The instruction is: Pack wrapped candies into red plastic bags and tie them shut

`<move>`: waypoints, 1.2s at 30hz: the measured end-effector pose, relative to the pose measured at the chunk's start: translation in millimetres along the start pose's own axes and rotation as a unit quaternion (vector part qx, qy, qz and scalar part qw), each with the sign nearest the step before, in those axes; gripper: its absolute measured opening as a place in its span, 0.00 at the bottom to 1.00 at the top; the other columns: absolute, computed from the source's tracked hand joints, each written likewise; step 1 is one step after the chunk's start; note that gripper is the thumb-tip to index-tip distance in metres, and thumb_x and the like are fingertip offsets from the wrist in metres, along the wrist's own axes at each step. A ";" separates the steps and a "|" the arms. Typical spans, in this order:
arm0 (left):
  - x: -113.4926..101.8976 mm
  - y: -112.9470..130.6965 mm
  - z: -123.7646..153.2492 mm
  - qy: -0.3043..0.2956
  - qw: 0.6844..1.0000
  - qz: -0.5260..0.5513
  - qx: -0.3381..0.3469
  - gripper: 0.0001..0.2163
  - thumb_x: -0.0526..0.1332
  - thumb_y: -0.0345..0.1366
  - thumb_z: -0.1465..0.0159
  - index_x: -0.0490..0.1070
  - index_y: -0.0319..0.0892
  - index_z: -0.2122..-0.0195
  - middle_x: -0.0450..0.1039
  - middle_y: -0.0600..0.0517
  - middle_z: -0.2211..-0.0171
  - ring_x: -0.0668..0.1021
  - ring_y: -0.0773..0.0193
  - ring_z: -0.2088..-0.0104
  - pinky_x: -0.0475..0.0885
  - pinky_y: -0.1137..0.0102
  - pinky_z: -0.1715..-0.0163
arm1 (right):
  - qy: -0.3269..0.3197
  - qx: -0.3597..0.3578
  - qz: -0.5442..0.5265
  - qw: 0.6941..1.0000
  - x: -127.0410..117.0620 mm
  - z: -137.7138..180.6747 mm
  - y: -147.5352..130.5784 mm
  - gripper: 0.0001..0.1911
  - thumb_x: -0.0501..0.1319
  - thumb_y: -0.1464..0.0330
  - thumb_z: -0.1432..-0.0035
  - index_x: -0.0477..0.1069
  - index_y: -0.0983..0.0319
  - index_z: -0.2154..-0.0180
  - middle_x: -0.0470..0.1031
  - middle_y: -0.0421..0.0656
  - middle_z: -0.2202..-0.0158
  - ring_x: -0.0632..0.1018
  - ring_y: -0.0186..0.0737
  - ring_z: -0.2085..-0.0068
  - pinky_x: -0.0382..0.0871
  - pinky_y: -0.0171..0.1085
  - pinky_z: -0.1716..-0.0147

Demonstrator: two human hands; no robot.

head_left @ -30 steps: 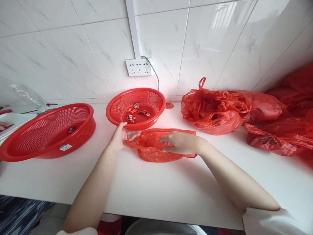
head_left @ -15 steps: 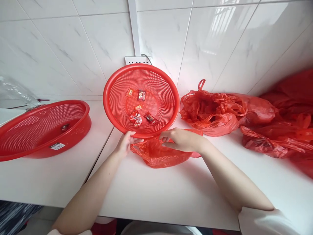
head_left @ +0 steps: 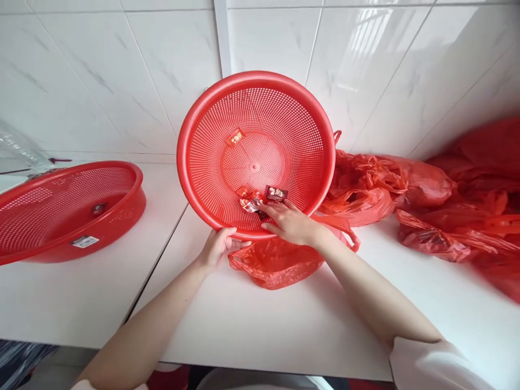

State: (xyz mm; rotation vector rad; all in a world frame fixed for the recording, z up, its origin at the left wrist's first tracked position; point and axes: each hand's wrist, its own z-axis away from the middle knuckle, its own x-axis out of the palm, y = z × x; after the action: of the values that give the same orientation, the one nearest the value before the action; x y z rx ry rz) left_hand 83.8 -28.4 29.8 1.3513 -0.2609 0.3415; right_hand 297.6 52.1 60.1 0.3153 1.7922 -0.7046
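Note:
A red mesh plastic basket [head_left: 187,162] is tilted toward me over a red plastic bag [head_left: 280,268]. My left hand [head_left: 217,249] grips its near-left rim, the thumb on top and the fingers below. My right hand [head_left: 294,225] reaches over the near rim into the basket, fingers spread and touching a small heap of wrapped candies. A dark red candy [head_left: 276,193] and a red-and-white candy [head_left: 249,203] lie at its fingertips; another is partly hidden beneath the fingers. Higher up inside the basket rests an orange-red candy [head_left: 235,137]. The bag's mouth gapes below the rim.
At the left stands a second red basket [head_left: 134,200] with a small dark wrapped piece [head_left: 98,208] inside. Filled red bags [head_left: 365,189] and more red bags [head_left: 479,216] lie along the right. Behind is a tiled wall [head_left: 276,38]. The white table [head_left: 252,330] has a seam left of centre.
The basket has tipped further and come nearer, shifting right over the bag. Most candies have slid to its near side. My right hand has moved from the bag into the basket.

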 end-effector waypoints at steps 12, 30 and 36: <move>-1.3 0.4 -5.3 0.020 0.999 0.024 0.014 0.14 0.61 0.33 0.46 0.71 0.33 0.58 0.81 0.42 0.63 0.82 0.49 0.61 0.80 0.58 0.62 | 0.013 -0.126 -0.151 0.980 -15.9 0.9 -4.6 0.14 0.58 0.70 0.38 0.71 0.60 0.50 0.76 0.46 0.54 0.77 0.40 0.55 0.70 0.39 0.53; -4.6 -5.9 -7.8 0.001 0.999 -0.025 0.048 0.12 0.62 0.35 0.45 0.73 0.34 0.62 0.80 0.44 0.66 0.81 0.57 0.67 0.78 0.64 0.66 | 0.083 -0.046 -0.105 0.990 -22.7 4.9 5.7 0.06 0.56 0.71 0.38 0.72 0.61 0.62 0.76 0.44 0.62 0.76 0.38 0.61 0.68 0.37 0.59; -1.4 -5.8 -2.6 -0.018 0.996 -0.053 0.074 0.11 0.62 0.36 0.44 0.74 0.35 0.63 0.79 0.44 0.63 0.80 0.54 0.63 0.78 0.62 0.66 | 0.145 0.005 -0.034 0.989 -7.9 -2.6 14.7 0.09 0.54 0.72 0.36 0.70 0.61 0.57 0.74 0.48 0.55 0.75 0.42 0.54 0.68 0.39 0.53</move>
State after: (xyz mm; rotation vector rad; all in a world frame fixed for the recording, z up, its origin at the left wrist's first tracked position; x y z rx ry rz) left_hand 84.6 -27.1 23.5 1.5117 -0.1958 0.2516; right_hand 306.2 66.3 63.5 0.3805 2.0827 -0.7449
